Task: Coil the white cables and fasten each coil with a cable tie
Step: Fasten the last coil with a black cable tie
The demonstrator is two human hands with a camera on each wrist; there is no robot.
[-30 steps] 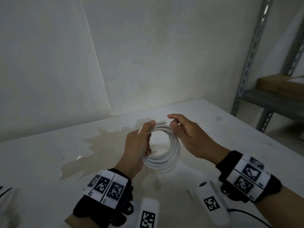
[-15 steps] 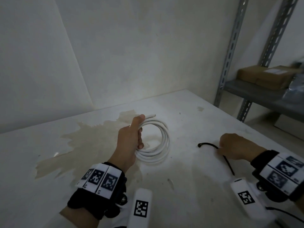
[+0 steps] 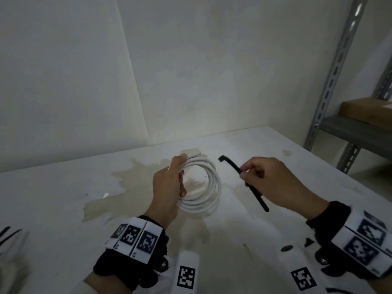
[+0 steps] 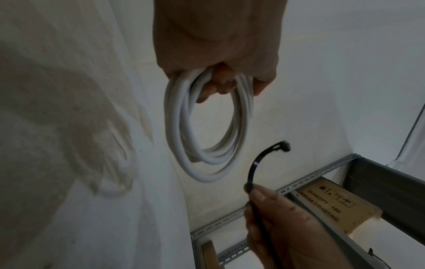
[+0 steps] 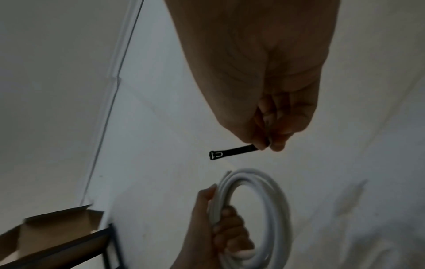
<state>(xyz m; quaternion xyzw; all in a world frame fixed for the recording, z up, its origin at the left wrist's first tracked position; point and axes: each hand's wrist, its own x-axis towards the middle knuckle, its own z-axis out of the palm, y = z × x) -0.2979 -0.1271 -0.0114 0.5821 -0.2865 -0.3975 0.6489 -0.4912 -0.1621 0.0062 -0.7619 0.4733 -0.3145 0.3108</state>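
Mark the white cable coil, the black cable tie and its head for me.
white cable coil (image 3: 217, 183): head view, right side of loops.
black cable tie (image 3: 257, 198): head view, strap below fingers.
tie head (image 5: 215, 154): right wrist view, locking end.

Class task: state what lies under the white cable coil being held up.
Beneath the white cable coil is the stained table. The left hand hides part of the coil's loops.

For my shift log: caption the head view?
Left hand grips white cable coil; right hand pinches black cable tie.
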